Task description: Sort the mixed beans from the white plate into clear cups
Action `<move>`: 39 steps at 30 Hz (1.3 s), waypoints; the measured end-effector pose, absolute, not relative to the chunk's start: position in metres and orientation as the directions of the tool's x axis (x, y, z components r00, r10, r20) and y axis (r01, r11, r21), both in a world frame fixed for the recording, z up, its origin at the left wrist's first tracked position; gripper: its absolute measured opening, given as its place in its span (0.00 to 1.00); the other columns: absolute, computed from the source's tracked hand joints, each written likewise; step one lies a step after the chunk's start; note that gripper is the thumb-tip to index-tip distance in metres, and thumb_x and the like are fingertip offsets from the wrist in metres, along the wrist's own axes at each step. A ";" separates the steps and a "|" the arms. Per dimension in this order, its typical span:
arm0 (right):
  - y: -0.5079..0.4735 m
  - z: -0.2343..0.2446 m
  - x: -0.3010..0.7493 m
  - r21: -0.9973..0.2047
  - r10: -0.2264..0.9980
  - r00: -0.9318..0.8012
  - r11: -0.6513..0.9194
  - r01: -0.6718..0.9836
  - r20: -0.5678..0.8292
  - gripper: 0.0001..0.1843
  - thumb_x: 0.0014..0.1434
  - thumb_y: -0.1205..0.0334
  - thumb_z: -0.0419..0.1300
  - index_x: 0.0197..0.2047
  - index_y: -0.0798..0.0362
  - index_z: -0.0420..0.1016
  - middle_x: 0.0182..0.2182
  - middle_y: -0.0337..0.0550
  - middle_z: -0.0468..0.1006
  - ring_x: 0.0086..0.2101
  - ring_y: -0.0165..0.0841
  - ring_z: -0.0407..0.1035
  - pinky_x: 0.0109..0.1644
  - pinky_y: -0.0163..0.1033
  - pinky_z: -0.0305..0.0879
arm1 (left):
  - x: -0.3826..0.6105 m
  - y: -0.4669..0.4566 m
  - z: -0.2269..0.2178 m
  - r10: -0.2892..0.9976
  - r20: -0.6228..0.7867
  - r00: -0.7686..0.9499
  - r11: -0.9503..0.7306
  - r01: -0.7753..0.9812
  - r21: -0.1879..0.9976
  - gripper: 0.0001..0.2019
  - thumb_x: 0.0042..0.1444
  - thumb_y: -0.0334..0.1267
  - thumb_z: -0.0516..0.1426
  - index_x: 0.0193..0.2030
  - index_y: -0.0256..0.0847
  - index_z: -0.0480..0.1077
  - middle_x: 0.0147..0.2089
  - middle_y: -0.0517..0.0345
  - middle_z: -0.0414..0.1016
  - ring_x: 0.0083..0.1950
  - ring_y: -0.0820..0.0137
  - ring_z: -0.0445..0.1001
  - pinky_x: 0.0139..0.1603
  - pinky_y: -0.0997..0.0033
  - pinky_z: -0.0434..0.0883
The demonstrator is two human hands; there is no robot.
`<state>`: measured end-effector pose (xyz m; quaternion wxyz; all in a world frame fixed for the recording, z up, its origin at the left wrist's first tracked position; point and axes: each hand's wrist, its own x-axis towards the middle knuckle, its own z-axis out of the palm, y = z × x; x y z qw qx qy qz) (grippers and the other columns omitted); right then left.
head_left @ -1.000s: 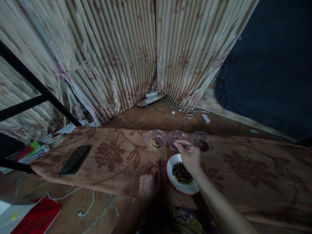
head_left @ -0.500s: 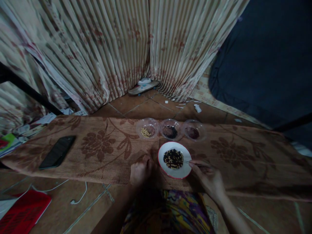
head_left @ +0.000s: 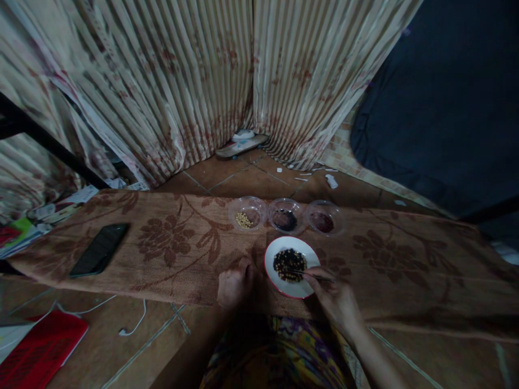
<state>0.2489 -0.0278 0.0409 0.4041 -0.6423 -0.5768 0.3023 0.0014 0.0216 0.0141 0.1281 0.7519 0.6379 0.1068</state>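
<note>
Head cam: L hand (head_left: 235,284) curled, R hand (head_left: 335,300) pinching tweezers (head_left: 324,279) @ bowl (head_left: 310,256).

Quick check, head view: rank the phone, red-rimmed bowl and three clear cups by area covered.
1. Red-rimmed bowl
2. Phone
3. Left clear cup, middle clear cup, right clear cup: too alike to rank

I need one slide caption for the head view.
Right hand holding a slim tool at dark and yellow beans in a red-rimmed bowl, near three clear cups.
</note>
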 end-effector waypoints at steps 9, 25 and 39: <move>-0.025 0.040 0.246 -0.817 0.988 0.099 0.041 0.575 0.120 0.13 0.60 0.48 0.59 0.37 0.47 0.80 0.39 0.44 0.82 0.40 0.39 0.75 0.46 0.42 0.71 | 0.002 0.021 0.018 0.987 -0.024 0.157 -0.142 0.941 0.308 0.10 0.64 0.40 0.48 0.40 0.44 0.69 0.34 0.58 0.78 0.36 0.69 0.77 0.31 0.73 0.59; -0.026 0.051 0.241 -0.759 0.983 0.074 0.079 0.646 0.165 0.15 0.62 0.48 0.57 0.35 0.47 0.80 0.38 0.44 0.82 0.40 0.40 0.75 0.45 0.44 0.69 | 0.001 0.021 0.015 0.986 -0.016 0.164 -0.150 0.932 0.331 0.10 0.64 0.39 0.48 0.40 0.43 0.70 0.34 0.56 0.78 0.36 0.69 0.76 0.31 0.74 0.60; -0.027 0.046 0.250 -0.820 0.972 0.163 0.047 0.570 0.169 0.13 0.59 0.49 0.60 0.35 0.47 0.81 0.38 0.44 0.82 0.40 0.39 0.75 0.45 0.43 0.70 | 0.002 0.021 0.018 0.987 -0.030 0.159 -0.141 0.937 0.319 0.11 0.64 0.39 0.48 0.40 0.43 0.70 0.34 0.56 0.79 0.36 0.69 0.76 0.31 0.74 0.60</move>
